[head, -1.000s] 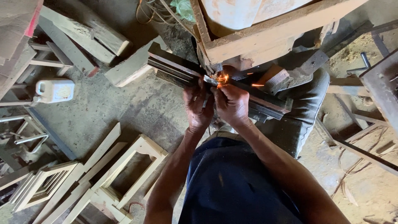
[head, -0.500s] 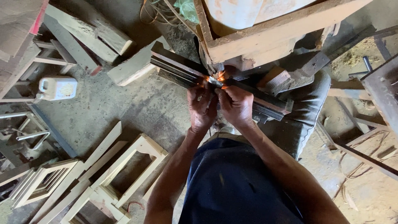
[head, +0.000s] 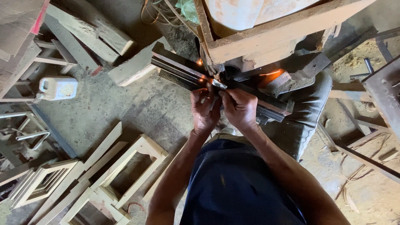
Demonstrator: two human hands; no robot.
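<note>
My left hand (head: 203, 109) and my right hand (head: 240, 108) are close together, both pinching a small flat metal blade (head: 218, 85) whose tip points away from me. Orange sparks (head: 203, 77) fly where the blade tip meets something under the wooden machine frame (head: 266, 39); the contact point itself is hidden. Beneath my hands lies a stack of long dark metal bars (head: 183, 68) running from upper left to lower right. My dark-clothed lap fills the bottom of the head view.
A white plastic jug (head: 58, 87) stands on the concrete floor at left. Wooden frames (head: 125, 166) and planks (head: 89, 31) lie scattered left and below. Rusty metal pieces (head: 383, 91) and wood shavings sit at right. A grey sack (head: 306, 112) lies beside my right arm.
Both hands stay on the blade in nearly the same place. The sparks have shifted and spread slightly to the left of the blade tip.
</note>
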